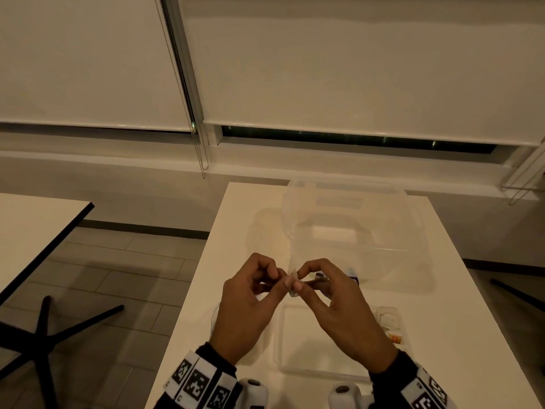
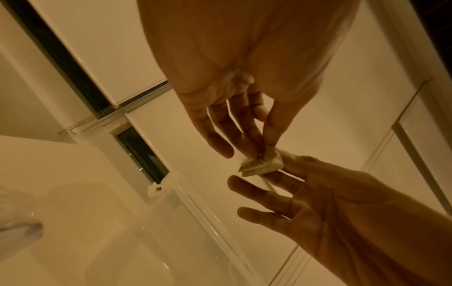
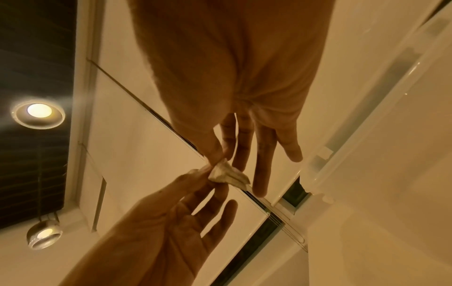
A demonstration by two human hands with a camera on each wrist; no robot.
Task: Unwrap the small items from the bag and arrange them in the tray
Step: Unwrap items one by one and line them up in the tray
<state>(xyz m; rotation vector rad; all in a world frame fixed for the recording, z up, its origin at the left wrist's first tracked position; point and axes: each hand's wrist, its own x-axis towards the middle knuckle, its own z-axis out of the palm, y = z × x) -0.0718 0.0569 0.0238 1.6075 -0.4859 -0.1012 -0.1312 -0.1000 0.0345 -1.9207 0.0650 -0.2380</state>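
A small item in a crinkled clear wrapper point(image 1: 293, 286) is held in the air over the white table. My left hand point(image 1: 283, 280) pinches its left end between thumb and forefinger, and my right hand point(image 1: 299, 283) pinches its right end. The left wrist view shows the wrapped item point(image 2: 259, 165) between the left hand point(image 2: 265, 149) and the right hand point(image 2: 281, 164). From the right wrist the same item point(image 3: 227, 174) sits between both pinches. A shallow clear tray point(image 1: 283, 343) lies on the table below my hands. A bluish-purple bit of packaging point(image 1: 352, 279) peeks out behind my right hand.
A large clear plastic box point(image 1: 295, 208) stands at the back of the table. Small clear wrappers point(image 1: 389, 318) and an orange piece point(image 1: 395, 338) lie right of the tray. A second table point(image 1: 44, 225) and a black chair base point(image 1: 41, 340) are on the left.
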